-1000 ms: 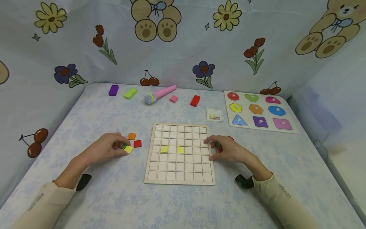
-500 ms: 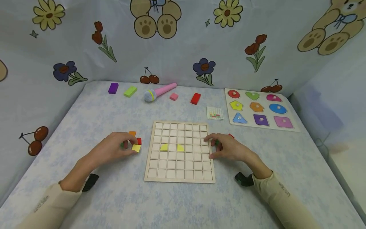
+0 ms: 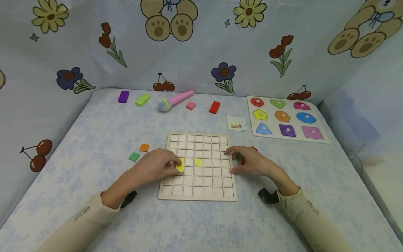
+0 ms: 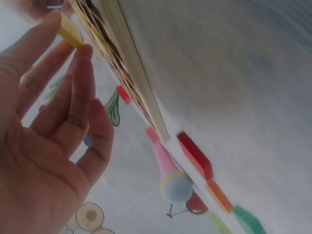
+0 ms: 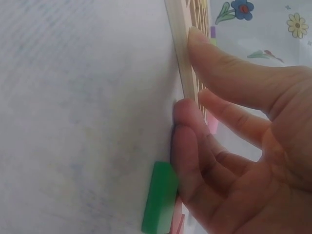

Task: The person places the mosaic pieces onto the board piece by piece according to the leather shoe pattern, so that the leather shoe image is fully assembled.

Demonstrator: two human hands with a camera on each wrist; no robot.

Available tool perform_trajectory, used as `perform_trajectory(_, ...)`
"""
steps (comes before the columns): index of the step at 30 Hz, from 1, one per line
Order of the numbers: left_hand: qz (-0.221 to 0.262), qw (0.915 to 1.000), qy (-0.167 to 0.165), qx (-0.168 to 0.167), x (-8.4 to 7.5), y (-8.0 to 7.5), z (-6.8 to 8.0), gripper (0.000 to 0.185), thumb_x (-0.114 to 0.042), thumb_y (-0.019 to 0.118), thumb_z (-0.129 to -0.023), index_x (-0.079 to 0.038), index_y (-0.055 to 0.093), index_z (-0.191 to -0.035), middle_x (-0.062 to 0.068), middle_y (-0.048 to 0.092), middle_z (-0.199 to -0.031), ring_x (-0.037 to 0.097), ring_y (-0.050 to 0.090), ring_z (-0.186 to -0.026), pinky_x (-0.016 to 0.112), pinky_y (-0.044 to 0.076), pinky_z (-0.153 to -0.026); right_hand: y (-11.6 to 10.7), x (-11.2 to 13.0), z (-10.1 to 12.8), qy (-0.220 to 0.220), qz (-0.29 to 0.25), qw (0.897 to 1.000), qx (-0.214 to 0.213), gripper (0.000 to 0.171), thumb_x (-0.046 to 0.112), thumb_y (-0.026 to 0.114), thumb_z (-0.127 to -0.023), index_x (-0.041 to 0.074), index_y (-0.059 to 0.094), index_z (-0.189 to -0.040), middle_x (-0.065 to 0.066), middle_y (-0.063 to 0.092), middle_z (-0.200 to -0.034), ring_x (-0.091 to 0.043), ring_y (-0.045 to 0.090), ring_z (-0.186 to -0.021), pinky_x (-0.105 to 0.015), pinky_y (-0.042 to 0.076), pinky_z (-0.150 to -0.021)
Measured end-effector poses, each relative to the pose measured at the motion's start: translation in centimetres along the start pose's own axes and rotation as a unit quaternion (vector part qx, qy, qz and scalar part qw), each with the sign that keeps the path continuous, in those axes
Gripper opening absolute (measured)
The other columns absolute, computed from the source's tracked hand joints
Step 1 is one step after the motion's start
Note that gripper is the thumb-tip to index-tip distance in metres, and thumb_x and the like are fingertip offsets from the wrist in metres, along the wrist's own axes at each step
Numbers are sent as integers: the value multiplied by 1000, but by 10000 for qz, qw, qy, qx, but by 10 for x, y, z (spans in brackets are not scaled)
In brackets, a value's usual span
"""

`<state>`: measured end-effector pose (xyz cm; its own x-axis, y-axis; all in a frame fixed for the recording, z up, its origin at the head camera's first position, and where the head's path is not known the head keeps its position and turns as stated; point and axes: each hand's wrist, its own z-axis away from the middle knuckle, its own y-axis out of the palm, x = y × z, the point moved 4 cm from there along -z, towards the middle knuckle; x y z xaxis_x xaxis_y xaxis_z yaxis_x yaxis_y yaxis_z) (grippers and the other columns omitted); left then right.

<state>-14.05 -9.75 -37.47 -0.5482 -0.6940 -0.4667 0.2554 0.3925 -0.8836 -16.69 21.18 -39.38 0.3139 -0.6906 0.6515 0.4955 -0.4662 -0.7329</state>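
Observation:
My left hand [image 3: 157,168] reaches over the left side of the wooden grid board [image 3: 198,189] and pinches a yellow tile [image 3: 180,168] between thumb and fingertips; the left wrist view shows the same yellow tile [image 4: 70,33] held just above the board's edge [image 4: 131,83]. One yellow tile [image 3: 198,162] lies in a cell near the board's middle. My right hand [image 3: 248,163] rests at the board's right edge, thumb [image 5: 214,58] on the frame, fingers relaxed beside a green tile [image 5: 160,202] lying on the table.
A green tile [image 3: 134,156] and an orange tile [image 3: 144,147] lie left of the board, a red tile [image 3: 254,148] behind my right hand. At the back are a toy microphone [image 3: 174,100], coloured blocks, a pattern card [image 3: 236,124] and a shape puzzle [image 3: 284,119].
My left hand lifted the yellow tile from the loose tiles and carried it right, onto the board's left columns. The green tile it covered now shows. My right hand stayed put.

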Motion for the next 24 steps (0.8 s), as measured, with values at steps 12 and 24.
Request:
perform_trajectory(12,-671,9963,527,-136,-25,18,-17,9,-24,87,-77,-20,83,-84,-7,71,-88,9,65,-80,23,52,-67,0,-1,-1,-22,-8,10000,34,54,20,84,-83,7,60,-129,-8,57,-101,-14,51,-75,-25,45,-68)
perform_trajectory(24,-1435,9855,875,240,-34,20,-7,10,-20,73,-93,-18,76,-83,0,57,-96,16,47,-82,22,43,-66,-1,2,0,0,-53,10000,77,55,18,84,-82,7,59,-130,-9,57,-102,-15,52,-75,-25,44,-68)
